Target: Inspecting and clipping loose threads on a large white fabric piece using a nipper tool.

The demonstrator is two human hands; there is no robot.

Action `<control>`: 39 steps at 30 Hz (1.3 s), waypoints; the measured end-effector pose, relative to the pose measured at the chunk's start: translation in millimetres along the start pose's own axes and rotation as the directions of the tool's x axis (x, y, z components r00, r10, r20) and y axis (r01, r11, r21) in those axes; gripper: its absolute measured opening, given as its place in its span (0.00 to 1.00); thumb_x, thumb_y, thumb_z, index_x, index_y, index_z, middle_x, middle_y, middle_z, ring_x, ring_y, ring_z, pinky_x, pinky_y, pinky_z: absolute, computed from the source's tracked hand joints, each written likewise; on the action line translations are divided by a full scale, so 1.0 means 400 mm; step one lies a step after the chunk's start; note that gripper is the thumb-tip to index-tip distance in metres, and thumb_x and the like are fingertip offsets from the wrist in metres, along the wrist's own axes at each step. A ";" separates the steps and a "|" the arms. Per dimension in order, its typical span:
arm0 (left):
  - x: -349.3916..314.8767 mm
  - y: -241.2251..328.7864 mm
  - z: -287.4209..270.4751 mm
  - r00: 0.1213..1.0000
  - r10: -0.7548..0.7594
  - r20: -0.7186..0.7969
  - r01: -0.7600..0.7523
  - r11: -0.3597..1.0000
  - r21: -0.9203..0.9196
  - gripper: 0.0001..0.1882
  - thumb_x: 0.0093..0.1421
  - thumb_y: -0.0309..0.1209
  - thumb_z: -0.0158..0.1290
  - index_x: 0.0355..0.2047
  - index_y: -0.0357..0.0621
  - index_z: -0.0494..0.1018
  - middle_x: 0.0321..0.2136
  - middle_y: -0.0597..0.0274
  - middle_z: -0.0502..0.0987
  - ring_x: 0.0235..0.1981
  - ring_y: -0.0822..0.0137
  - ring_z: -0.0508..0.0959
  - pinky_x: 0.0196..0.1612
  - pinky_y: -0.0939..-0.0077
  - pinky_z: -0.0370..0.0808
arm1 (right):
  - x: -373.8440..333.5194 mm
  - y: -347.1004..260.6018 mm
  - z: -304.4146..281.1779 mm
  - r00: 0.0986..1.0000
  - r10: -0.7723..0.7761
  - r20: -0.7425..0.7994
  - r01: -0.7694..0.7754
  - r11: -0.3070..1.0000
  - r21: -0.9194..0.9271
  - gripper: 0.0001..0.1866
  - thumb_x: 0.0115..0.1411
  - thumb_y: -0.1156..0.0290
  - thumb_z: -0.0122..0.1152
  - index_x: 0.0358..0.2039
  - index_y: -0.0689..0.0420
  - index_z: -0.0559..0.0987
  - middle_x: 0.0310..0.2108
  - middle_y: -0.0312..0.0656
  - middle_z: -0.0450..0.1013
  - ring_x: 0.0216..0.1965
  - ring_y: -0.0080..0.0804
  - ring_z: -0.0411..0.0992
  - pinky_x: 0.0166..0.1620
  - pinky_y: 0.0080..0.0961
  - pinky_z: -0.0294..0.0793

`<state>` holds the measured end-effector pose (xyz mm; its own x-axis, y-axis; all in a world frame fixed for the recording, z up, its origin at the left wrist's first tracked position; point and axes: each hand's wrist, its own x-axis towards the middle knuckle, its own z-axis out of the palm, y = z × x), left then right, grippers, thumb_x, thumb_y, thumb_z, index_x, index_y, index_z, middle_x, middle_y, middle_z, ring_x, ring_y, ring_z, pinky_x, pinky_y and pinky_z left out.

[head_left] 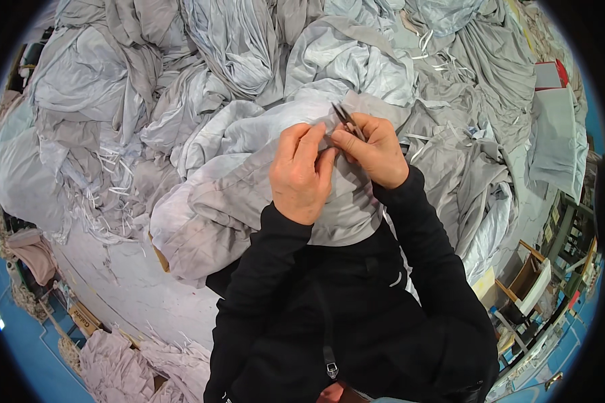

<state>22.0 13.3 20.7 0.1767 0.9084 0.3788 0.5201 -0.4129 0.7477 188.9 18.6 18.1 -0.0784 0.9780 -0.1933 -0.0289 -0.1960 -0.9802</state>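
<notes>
Two hands work grey cloth with small snips over a heaped table.

Near, the left hand (301, 176) pinches the grey fabric piece (249, 195); the right hand (376, 151) grasps the thread snips (346, 119) just beyond. Far right, a flat red-and-white package (550, 74) rests on the cloth pile (202, 60).

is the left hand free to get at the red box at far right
Probably not: the left hand is pinching the grey cloth, and the red box lies far off across heaped fabric.

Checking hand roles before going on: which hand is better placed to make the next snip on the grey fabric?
Right hand, probably: it holds the small snips at the grey fabric, which the left hand pinches.
</notes>
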 end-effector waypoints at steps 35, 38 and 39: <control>-0.015 -0.008 0.010 0.987 -0.083 -0.138 0.067 0.991 -0.114 0.04 0.60 0.17 0.55 0.31 0.37 0.70 0.32 0.53 0.77 0.27 0.57 0.78 0.28 0.68 0.75 | -0.084 -0.074 0.006 0.892 -0.453 -0.002 0.350 0.691 -0.632 0.18 0.54 0.76 0.70 0.47 0.61 0.80 0.30 0.41 0.72 0.27 0.30 0.71 0.31 0.22 0.71; -0.021 0.006 0.013 0.981 -0.146 -0.126 0.117 0.970 -0.211 0.04 0.60 0.17 0.54 0.32 0.36 0.70 0.34 0.52 0.75 0.28 0.57 0.77 0.29 0.68 0.75 | -0.102 -0.072 0.013 0.861 -0.509 -0.006 0.360 0.617 -0.700 0.23 0.48 0.79 0.72 0.47 0.57 0.81 0.30 0.41 0.73 0.26 0.33 0.73 0.29 0.25 0.72; -0.023 0.008 0.014 0.981 -0.146 -0.128 0.117 0.971 -0.210 0.04 0.60 0.17 0.54 0.32 0.36 0.70 0.34 0.52 0.75 0.28 0.57 0.77 0.29 0.68 0.75 | -0.105 -0.071 0.016 0.860 -0.510 -0.005 0.361 0.617 -0.699 0.23 0.48 0.79 0.72 0.47 0.57 0.81 0.30 0.41 0.73 0.26 0.33 0.73 0.29 0.25 0.72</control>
<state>26.7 4.1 16.6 -0.0093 0.9432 0.3320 0.3502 -0.3079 0.8846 186.8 -17.2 54.3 -0.0478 0.9418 0.3329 0.6502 0.2823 -0.7053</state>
